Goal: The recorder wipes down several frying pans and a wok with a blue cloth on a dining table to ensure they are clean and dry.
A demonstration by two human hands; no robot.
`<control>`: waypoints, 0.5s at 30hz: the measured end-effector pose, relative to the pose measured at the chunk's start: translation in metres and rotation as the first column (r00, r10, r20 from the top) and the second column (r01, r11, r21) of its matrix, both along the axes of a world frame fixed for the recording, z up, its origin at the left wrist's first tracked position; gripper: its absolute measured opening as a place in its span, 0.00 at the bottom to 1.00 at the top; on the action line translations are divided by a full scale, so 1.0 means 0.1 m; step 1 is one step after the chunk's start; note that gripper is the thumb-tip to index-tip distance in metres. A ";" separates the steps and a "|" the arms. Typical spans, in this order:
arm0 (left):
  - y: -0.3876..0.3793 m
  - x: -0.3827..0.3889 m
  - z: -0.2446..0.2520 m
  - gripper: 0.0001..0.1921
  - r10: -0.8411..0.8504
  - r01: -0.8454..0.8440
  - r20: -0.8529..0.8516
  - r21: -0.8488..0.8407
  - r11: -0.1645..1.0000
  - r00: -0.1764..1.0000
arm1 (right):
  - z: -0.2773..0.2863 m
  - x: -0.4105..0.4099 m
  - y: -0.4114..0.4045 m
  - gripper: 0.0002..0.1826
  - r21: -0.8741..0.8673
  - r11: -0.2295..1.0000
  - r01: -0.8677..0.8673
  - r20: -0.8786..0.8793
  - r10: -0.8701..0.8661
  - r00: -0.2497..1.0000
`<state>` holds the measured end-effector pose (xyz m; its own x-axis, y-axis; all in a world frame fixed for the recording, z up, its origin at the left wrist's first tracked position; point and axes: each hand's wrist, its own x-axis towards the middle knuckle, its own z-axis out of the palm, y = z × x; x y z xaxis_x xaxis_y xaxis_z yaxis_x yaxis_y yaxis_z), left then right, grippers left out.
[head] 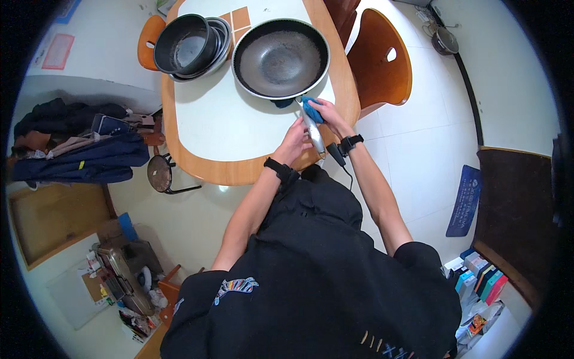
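A large dark wok (281, 60) with a pale rim lies on the dining table, its metal handle (313, 132) pointing towards me. In my right hand (330, 114) is a blue cloth (312, 109), pressed against the handle close to the wok's rim. My left hand (295, 140) is at the left side of the handle, fingers partly curled around or behind it; how firmly it grips cannot be told. Something dark shows beneath the wok beside the handle's base. To the wok's left, a black pot (186, 45) sits tilted on several stacked metal bowls (224, 40).
The wood-edged table (215, 174) has a white top. An orange-brown chair (381, 58) stands at its right, another chair (149, 42) at its left. A round stool (160, 173) and a pile of dark clothes (85, 152) are on the left. A lidded pot (445, 41) is by the right wall.
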<state>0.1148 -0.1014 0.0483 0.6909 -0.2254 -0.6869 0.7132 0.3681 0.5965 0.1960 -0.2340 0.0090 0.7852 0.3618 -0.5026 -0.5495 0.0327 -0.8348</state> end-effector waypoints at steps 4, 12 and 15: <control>0.05 0.10 -0.07 0.14 -0.014 0.014 0.008 -0.001 1.000 1.000 | -0.02 -0.12 -0.03 0.18 0.007 1.000 0.001 -0.088 -0.001 0.996; 0.07 0.16 -0.20 0.15 -0.031 0.025 0.038 0.162 0.987 0.999 | -0.12 -0.67 -0.41 0.17 0.162 0.986 -0.034 -0.293 0.081 0.953; 0.13 0.19 -0.20 0.15 -0.092 0.078 0.055 0.215 0.974 0.994 | -0.22 -0.63 -0.36 0.18 0.335 0.942 -0.018 -0.406 0.162 0.899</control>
<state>0.1342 -0.0886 0.0283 0.7196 -0.1394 -0.6802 0.6942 0.1677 0.7000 0.1333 -0.2702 -0.0126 0.4801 0.6157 -0.6249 -0.8594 0.1871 -0.4759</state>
